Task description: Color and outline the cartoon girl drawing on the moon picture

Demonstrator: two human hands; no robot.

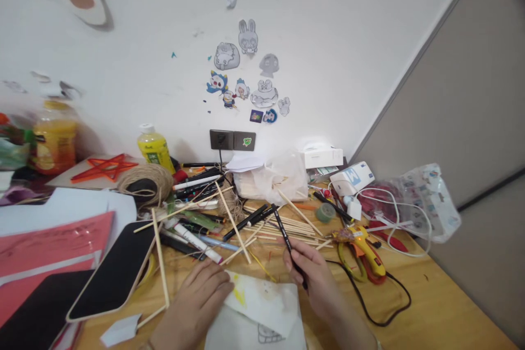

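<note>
My right hand (314, 276) is closed around a black pen (284, 235), whose tip points down at a white paper (268, 306) with a yellow stain and a small drawn figure. My left hand (197, 301) rests on the left edge of that paper, fingers curled and pressing down on it. Both hands are at the front of a wooden table (435, 311). Thin wooden sticks (233, 224) lie scattered just beyond my hands, among markers and pens (197, 240).
A yellow glue gun (367, 251) with a black cord lies right of my hand. A twine ball (143, 180), a yellow bottle (153, 147), a black board (115, 273), red paper (49, 246) and plastic bags (426, 197) crowd the table. Stickers cover the wall behind.
</note>
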